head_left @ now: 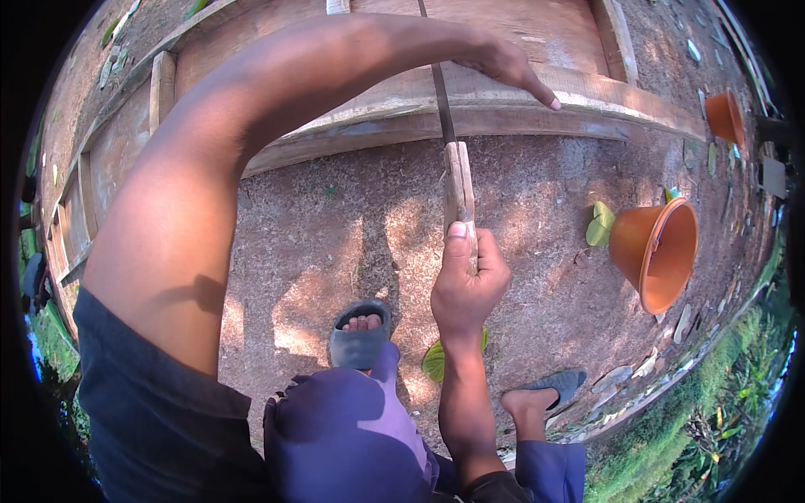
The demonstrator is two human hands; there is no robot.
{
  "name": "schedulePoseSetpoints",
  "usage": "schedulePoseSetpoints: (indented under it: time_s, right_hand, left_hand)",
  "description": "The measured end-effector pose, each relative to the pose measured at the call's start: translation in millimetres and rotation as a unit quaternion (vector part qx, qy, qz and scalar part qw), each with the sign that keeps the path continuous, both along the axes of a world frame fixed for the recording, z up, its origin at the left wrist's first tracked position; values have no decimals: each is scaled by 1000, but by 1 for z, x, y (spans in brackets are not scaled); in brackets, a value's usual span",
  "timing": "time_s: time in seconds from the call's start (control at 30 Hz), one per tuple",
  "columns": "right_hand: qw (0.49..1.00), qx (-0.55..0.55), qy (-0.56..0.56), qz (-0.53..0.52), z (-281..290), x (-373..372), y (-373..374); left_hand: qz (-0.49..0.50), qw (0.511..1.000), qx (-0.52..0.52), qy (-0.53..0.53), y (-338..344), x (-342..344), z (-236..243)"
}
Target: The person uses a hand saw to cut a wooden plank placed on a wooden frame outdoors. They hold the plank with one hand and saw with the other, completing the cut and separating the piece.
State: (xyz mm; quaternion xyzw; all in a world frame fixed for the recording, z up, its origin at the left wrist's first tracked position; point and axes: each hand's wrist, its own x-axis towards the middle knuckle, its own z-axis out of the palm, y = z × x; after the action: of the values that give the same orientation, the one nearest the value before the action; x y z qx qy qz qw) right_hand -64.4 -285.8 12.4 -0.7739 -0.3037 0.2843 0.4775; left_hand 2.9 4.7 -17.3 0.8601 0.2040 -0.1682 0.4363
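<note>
My right hand [471, 281] is wrapped round the pale wooden handle of a handsaw [459, 184], thumb on top. Its long dark blade [441, 101] is seen edge-on and runs away from me across a wooden beam [369, 105]; its teeth cannot be made out. My left arm reaches over the blade from the left. Beyond the blade, my left hand [507, 67] is at the beam with a digit stretched out to the right and holds nothing I can see. Its other fingers are mostly hidden.
The beam edges a large wooden frame with a panel [553, 38] and crosspieces [162, 88]. An orange bucket [629, 243] lies tipped on the bare ground at right, beside green leaves [599, 225]. Another orange container [723, 117] is farther off. Grass [662, 444] borders the lower right.
</note>
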Motion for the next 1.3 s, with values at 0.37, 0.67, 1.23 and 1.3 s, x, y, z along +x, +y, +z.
schedulePoseSetpoints:
  time_s: [0.37,0.67,1.23,1.3]
  right_hand:
    - [997,31,-62,20,-48,-6,-24]
    - [998,26,-56,20,-69,-12,-94]
    - [998,31,-54,1,-53,-17,-30]
    - [997,74,-31,-14,-48,-5,18]
  left_hand:
    - [17,1000,3,17,0,-8,-3]
    - [23,999,-16,29,6,-11,3]
    - [18,1000,-10,17,3,-5,0]
    - [16,1000,-14,20,1,1,2]
